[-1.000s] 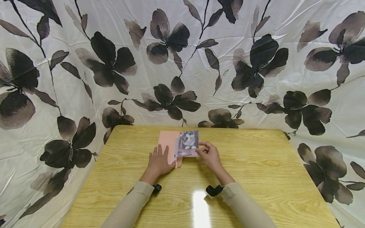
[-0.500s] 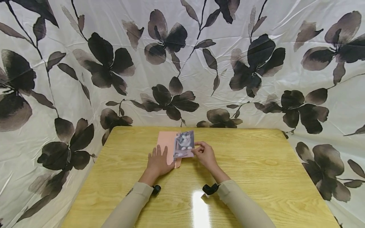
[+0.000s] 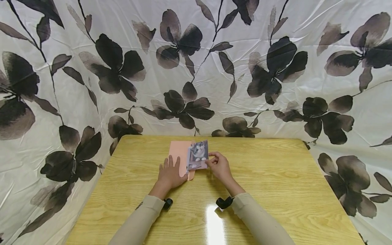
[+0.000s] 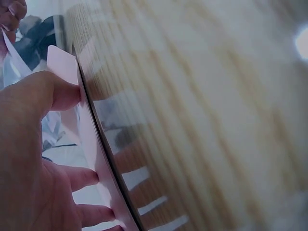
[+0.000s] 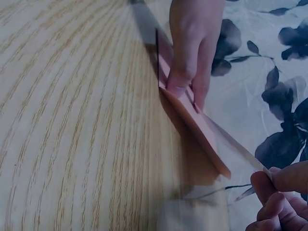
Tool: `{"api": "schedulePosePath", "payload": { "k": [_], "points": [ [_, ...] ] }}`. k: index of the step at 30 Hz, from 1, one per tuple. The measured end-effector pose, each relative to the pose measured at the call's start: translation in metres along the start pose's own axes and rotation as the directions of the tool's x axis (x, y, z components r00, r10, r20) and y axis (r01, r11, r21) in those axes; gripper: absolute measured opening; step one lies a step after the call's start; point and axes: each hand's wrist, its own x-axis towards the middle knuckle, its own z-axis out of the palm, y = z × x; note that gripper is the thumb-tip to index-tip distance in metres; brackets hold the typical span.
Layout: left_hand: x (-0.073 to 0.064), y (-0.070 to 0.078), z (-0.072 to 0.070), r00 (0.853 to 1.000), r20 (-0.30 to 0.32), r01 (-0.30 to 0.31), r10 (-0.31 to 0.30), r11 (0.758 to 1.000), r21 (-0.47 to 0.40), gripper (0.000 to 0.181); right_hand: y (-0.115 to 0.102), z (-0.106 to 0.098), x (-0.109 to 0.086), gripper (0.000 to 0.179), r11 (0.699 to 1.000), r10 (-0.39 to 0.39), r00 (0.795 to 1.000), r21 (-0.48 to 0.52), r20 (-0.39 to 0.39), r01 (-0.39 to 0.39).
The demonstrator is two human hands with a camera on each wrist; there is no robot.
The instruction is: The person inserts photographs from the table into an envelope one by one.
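A pink envelope lies on the wooden table with its flap to the right. My left hand rests on it, fingers spread, thumb by the near edge beside the flap. A photo of a black-and-white cat overlaps the envelope's right side. Thumb and fingers of my right hand pinch the photo's right edge. In the right wrist view the photo is held tilted above the raised pink flap. Whether the photo's left edge is inside the envelope, I cannot tell.
The glossy wood-grain table reflects a bright light near the front. A white cloth with dark flowers hangs behind the table and at both sides. Each wrist wears a small black camera.
The photo has moved left with my right hand over the envelope, mostly covering a pale strip that showed beside it. In the last half second it has hardly moved. The left hand stays put.
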Motion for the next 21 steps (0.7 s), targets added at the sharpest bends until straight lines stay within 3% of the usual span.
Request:
{"api": "schedulePosePath", "payload": {
  "k": [21],
  "points": [
    [0.000,0.000,-0.001,1.000,-0.004,0.001,-0.001,1.000,0.000,0.092,0.001,0.013,0.004,0.027,0.999,0.024,0.999,-0.022,-0.030,-0.025]
  ]
}}
